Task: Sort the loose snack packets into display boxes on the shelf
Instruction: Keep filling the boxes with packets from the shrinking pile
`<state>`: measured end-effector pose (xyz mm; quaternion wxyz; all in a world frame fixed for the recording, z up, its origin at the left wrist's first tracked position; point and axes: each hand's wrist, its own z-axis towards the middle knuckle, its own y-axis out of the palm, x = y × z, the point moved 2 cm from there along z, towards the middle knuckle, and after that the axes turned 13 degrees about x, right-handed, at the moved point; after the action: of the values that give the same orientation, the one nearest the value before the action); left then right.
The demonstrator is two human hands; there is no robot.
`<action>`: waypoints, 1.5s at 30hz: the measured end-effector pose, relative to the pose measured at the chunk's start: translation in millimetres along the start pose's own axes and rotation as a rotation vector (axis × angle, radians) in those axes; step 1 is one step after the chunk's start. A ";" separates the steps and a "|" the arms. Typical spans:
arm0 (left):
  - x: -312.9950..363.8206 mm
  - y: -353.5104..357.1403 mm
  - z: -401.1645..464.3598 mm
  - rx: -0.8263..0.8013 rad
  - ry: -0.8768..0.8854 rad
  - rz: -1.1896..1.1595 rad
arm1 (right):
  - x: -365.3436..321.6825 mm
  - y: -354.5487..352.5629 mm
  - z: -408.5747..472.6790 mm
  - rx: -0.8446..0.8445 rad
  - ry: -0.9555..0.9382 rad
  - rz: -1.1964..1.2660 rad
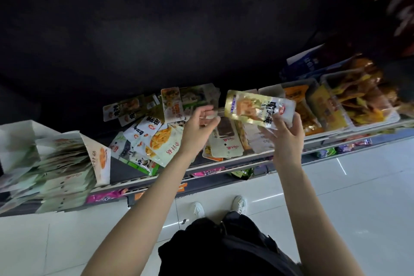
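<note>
Two hands reach out over the shelf [224,160]. The right hand [284,132] holds a gold snack packet [257,106] up in the air by its end, above the shelf. The left hand [199,124] holds nothing, and its fingers are loosely bent. Under it, loose packets [156,139] lie in a messy pile on the shelf. A white box [98,157] full of packets stands at the left. Clear boxes [336,105] with yellow packets sit at the right.
</note>
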<state>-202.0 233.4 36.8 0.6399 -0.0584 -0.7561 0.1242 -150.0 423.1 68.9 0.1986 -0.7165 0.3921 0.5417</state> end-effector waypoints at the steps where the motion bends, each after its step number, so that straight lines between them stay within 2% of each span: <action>1: 0.7 15.6 6.8 -0.009 0.004 0.059 | -10.9 -9.5 8.2 0.021 -0.127 -0.031; 4: -2.4 58.3 27.4 -0.027 0.017 0.212 | -34.7 -31.3 37.7 0.126 -0.513 -0.285; 7: -9.4 88.5 42.1 -0.051 -0.001 0.425 | -44.3 -41.1 74.9 0.125 -0.754 -0.562; 11: -16.5 112.3 48.2 -0.062 -0.006 0.500 | -38.3 -38.3 113.7 -0.125 -1.074 -0.792; 13: -19.5 118.9 47.9 -0.059 -0.004 0.490 | -33.2 -31.0 125.1 -0.243 -1.145 -0.878; 22: -26.0 124.3 48.3 -0.016 -0.019 0.467 | -2.4 -7.7 153.0 -0.594 -1.067 -1.466; 26: -25.3 124.3 47.8 -0.025 -0.007 0.462 | 2.0 -18.7 153.1 -0.656 -1.107 -1.519; 28: -22.9 119.3 44.2 -0.040 -0.008 0.429 | -1.8 -20.8 142.1 -0.598 -1.092 -1.440; 31: -15.0 94.3 29.0 0.016 0.056 0.313 | -10.8 -17.8 103.8 -0.454 -1.208 -1.098; 33: -15.0 61.8 11.3 0.146 0.157 0.237 | -6.3 -10.7 69.3 -0.473 -1.245 -0.934; 34: -18.3 41.4 0.9 0.230 0.216 0.238 | 2.4 -4.1 53.6 -0.543 -1.220 -0.904; 37: -45.3 -22.1 -23.0 0.406 0.308 0.364 | 43.1 26.8 18.0 -0.827 -0.965 -0.967; 40: -82.7 -82.0 -25.4 0.474 0.237 0.514 | 91.3 62.8 -6.0 -0.985 -0.834 -1.105; 42: -105.1 -111.9 -16.0 0.441 0.180 0.618 | 118.4 85.9 -20.1 -1.041 -0.828 -1.214; 45: -123.7 -131.6 8.3 0.207 0.215 0.799 | 153.8 110.9 -39.6 -1.087 -0.863 -1.352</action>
<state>-179.3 75.2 -47.8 0.6192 -0.2949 -0.5864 0.4311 -195.3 273.6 -45.7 0.2365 -0.5243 -0.5135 0.6368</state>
